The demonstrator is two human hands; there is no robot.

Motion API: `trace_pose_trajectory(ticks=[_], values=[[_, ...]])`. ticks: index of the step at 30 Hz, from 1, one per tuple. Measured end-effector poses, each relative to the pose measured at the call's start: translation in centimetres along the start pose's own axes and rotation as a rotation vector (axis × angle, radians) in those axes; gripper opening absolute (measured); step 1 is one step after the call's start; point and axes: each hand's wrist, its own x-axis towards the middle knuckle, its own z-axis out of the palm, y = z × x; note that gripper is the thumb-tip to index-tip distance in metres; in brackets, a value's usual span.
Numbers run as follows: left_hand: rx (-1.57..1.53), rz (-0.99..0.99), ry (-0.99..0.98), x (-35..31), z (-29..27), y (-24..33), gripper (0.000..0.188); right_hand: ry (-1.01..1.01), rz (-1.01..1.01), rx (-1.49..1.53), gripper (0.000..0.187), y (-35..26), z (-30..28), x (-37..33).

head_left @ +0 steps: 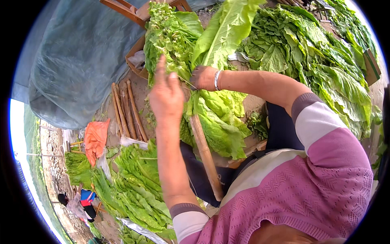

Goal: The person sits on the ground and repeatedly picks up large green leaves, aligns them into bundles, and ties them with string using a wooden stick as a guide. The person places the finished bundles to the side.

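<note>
A bamboo pole (206, 156) slants away from my lap, with large green leaves, like tobacco leaves, bunched along its far part. My right hand (204, 78), its fingers dark and a silver bangle at the wrist, is closed on the stem end of a long leaf (229, 34). To its left is my left hand (166, 97), index finger stretched forward and other fingers curled and partly hidden. A thin string (186, 82) runs from it toward my right hand. Leaf stems (168, 34) crowd the pole beyond, and broad leaves (221, 122) hang on its right.
A big heap of green leaves (300, 57) lies to the right, another leaf pile (138, 183) to the left. Several wooden sticks (129, 110) rest on the ground near an orange cloth (96, 138). Plastic sheeting (81, 65) covers the far left; a person (79, 203) is lower left.
</note>
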Motion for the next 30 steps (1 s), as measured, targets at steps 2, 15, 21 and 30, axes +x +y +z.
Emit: trace_pose_trajectory(ticks=[2, 15, 21, 30], values=[[0.261, 0.057, 0.122, 2.6, -3.6, -12.1, 0.037, -0.078, 0.046, 0.276, 0.02, -2.0, 1.4, 0.9], [0.511, -0.433, -0.021, -4.8, 0.2, -29.7, 0.035, 0.174, 1.119, 0.892, 0.054, -6.5, 6.5, -0.5], [0.022, -0.878, -0.179, -8.1, 3.8, -32.2, 0.031, -0.098, 1.365, 1.287, 0.102, -11.5, 11.8, 1.5], [-0.893, -0.754, -0.091, -8.5, 14.2, -25.2, 0.063, -0.371, 1.086, 1.22, 0.085, -7.5, 11.7, 1.4]])
